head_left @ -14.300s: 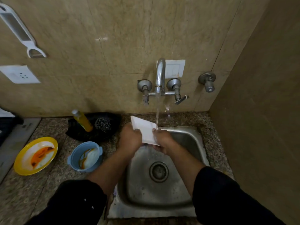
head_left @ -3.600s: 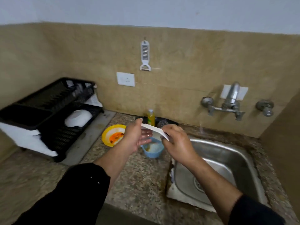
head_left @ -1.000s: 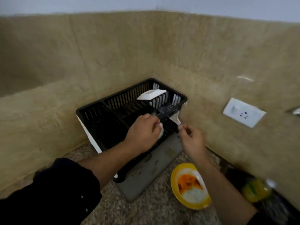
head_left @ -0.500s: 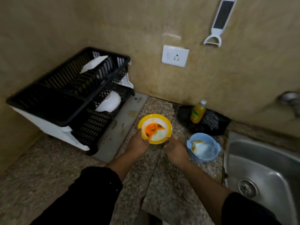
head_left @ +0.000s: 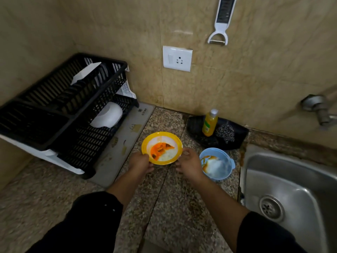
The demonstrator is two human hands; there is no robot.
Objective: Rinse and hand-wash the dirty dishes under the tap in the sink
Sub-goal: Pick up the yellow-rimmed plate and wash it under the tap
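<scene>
The yellow plate sat on the granite tabletop — smeared orange and white inside — with the left hand gripping its left rim and the right hand pinching its right rim. The dirty blue bowl stood just beside that hand, near the sink.

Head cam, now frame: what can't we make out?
Head view:
- Tap: spout cut off by right edge; water flow unknown.
- Sink: right side cut off by frame edge.
- Left hand: fingers hidden under yellow plate.
- Right hand: touching the plate or not, unclear.
- Bottle: label too small.
</scene>
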